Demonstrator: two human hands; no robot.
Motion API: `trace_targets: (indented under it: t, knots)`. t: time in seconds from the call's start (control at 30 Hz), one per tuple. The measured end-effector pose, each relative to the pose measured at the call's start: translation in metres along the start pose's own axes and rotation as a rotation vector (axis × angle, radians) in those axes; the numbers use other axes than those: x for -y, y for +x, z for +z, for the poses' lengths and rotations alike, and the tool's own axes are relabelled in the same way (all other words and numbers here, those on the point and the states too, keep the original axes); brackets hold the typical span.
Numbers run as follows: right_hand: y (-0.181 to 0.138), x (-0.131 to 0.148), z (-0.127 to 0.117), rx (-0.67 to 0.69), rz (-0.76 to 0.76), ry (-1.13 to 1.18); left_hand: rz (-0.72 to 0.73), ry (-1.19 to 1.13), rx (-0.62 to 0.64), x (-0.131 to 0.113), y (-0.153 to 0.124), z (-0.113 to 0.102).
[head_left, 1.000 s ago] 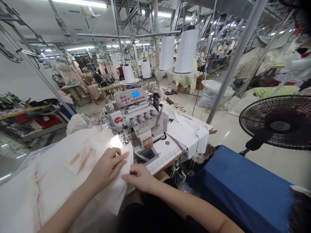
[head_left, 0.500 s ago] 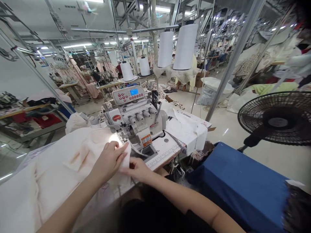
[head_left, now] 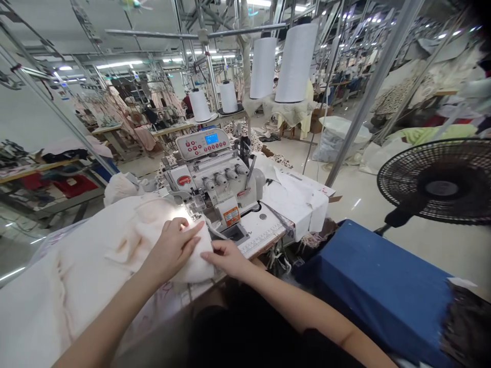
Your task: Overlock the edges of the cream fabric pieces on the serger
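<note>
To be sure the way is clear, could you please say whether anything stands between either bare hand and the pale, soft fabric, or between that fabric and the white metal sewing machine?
Nothing visible does: the left hand lies on the fabric, the right hand touches its edge, and the fabric reaches the sewing machine.

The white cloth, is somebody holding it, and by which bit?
Yes: the right grip pinches the cloth by its right edge. The left grip rests on top, near that edge; whether it pinches too, I can't tell.
</note>
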State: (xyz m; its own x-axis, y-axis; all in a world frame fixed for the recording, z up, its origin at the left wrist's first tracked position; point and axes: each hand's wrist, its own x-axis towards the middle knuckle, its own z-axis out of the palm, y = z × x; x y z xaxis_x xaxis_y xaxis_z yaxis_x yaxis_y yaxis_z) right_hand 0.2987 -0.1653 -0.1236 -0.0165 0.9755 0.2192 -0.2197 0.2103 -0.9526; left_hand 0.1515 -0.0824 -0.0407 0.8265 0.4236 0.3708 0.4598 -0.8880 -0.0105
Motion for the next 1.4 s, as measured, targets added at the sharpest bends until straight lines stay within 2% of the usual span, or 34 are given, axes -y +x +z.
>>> trace_targets:
  t: [0.1,0.2,0.3,0.43,0.6,0.83,1.07,1.3,1.4]
  knots:
    - [-0.002,-0.002,0.002,0.013,-0.082,-0.054,-0.002,0.000,-0.103,-0.006,-0.004,0.002]
    - [-0.014,-0.005,0.003,0.056,-0.131,-0.117,0.075,-0.082,-0.221,-0.019,-0.022,0.006]
    - [-0.025,-0.006,0.004,0.072,-0.199,-0.186,0.148,-0.187,-0.244,-0.035,-0.048,0.013]
    - [-0.034,-0.002,0.006,0.078,-0.359,-0.295,0.107,-0.259,-0.292,-0.046,-0.068,0.022]
    - [-0.042,0.004,0.008,-0.020,-0.458,-0.443,0.093,-0.315,-0.315,-0.049,-0.066,0.019]
    - [-0.046,0.010,0.007,-0.075,-0.616,-0.610,0.058,-0.348,-0.332,-0.061,-0.066,0.008]
    - [-0.042,0.019,0.009,-0.169,-0.699,-0.581,0.052,-0.326,-0.300,-0.068,-0.065,0.009]
    - [-0.039,0.025,0.004,-0.038,-0.598,-0.561,0.021,-0.301,-0.347,-0.069,-0.064,0.012]
    - [-0.038,0.026,0.001,-0.025,-0.633,-0.577,0.008,-0.293,-0.331,-0.071,-0.065,0.013]
